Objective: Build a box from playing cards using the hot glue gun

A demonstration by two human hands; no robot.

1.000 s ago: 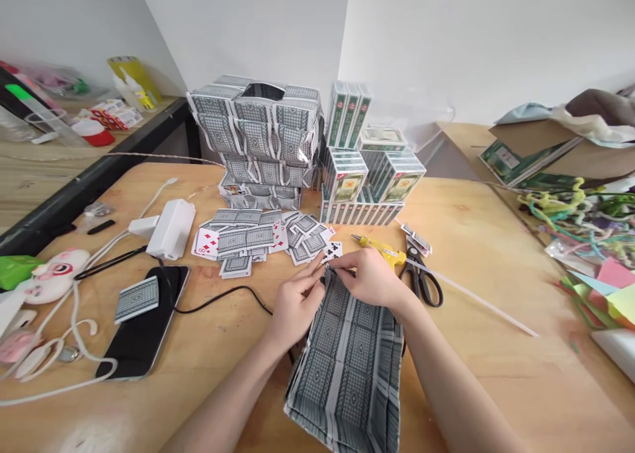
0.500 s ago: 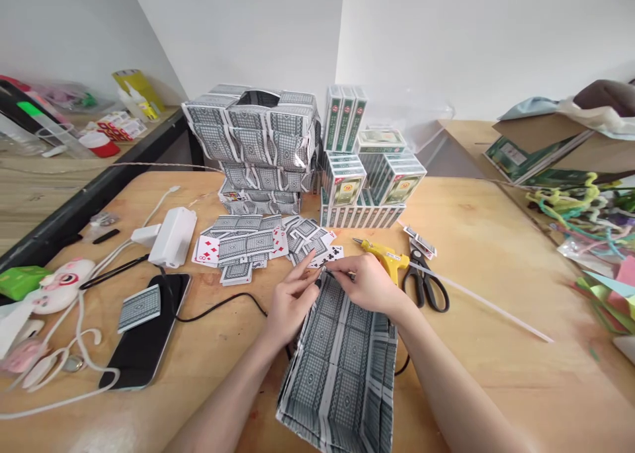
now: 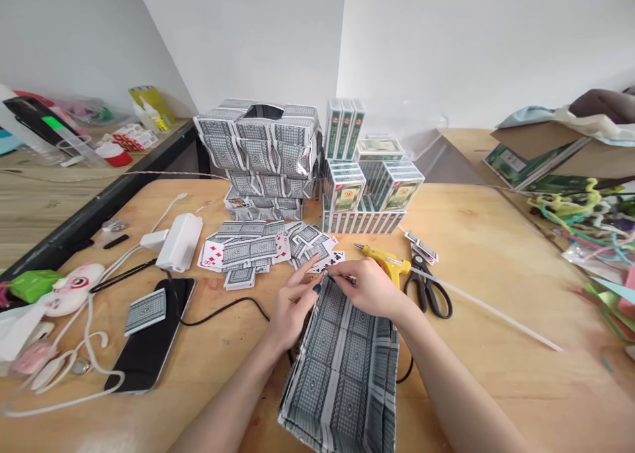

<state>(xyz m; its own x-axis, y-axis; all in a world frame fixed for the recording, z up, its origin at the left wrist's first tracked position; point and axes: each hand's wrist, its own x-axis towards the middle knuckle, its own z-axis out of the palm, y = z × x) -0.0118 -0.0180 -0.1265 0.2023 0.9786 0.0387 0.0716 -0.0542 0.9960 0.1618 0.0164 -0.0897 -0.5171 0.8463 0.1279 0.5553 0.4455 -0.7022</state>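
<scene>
Now, head view: we have both hands at the far end of the card box (image 3: 340,373), over the table (image 3: 491,254).
Card box: it lies on our side of the fingers, its long axis running from their tips back toward our body, open side up.
Right hand (image 3: 372,289): its thumb and forefinger are pinched together on the far rim, reaching in from the right.
Left hand (image 3: 288,315): it is at the far left corner, about as near as the right; we cannot tell whether its fingers grip or just brace.
Glue gun (image 3: 389,261): it lies just beyond our right hand, beside the scissors (image 3: 420,262).
Loose cards (image 3: 248,249): these are spread beyond our left hand, in front of the card stack (image 3: 262,150).
</scene>
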